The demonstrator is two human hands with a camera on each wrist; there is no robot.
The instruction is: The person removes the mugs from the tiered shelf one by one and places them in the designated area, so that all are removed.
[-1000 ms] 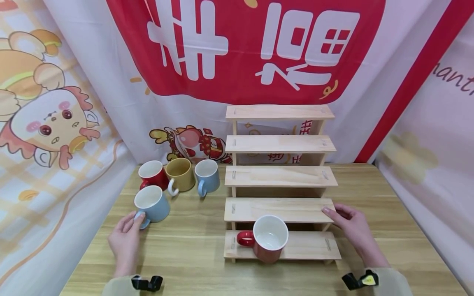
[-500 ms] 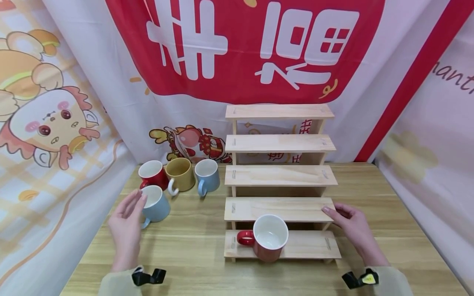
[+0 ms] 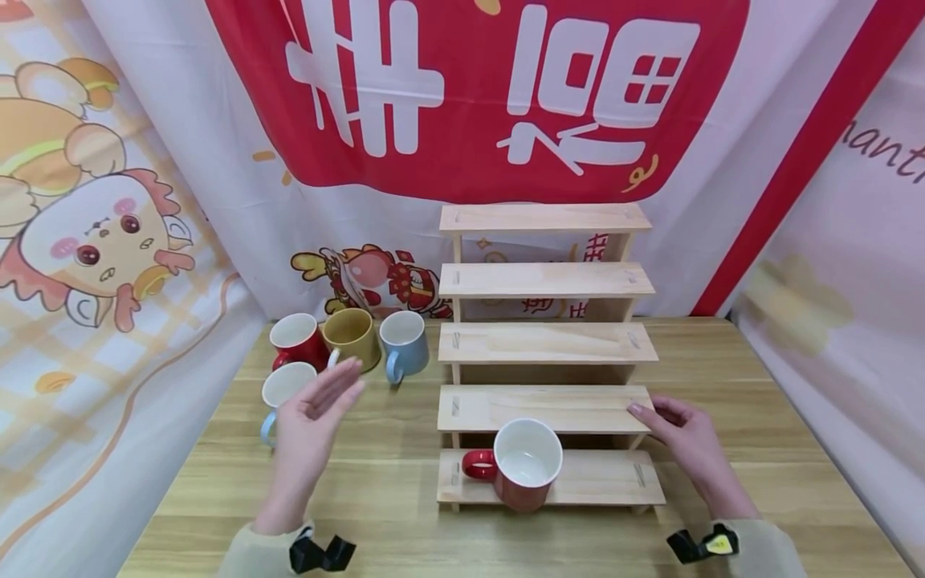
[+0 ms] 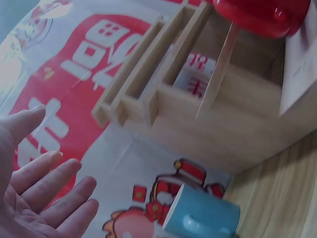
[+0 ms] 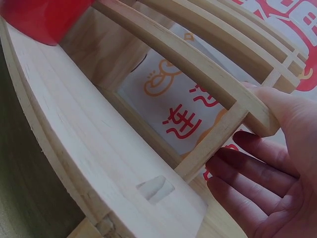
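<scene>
My left hand [image 3: 311,433] is raised over the table with its fingers extended and nothing in it. Behind it, partly covered, stands a light blue mug [image 3: 283,384], its handle toward me. With my right hand [image 3: 686,449] I grip the right end of the second step of a wooden stepped shelf [image 3: 542,409]. In the right wrist view the thumb lies on top of that step and the fingers [image 5: 252,183] are beneath it. A red mug [image 3: 526,474] with a white inside stands on the lowest step, its handle pointing left.
At the back left stand a red mug [image 3: 302,343], a mustard-yellow mug [image 3: 357,341] and another light blue mug [image 3: 406,345] in a row on the wooden table [image 3: 376,498]. A printed cloth [image 3: 347,209] hangs behind the shelf.
My left hand has let go of the front light blue mug's handle, risen and moved right across it. That mug's handle now shows farther left. My right hand stays on the shelf.
</scene>
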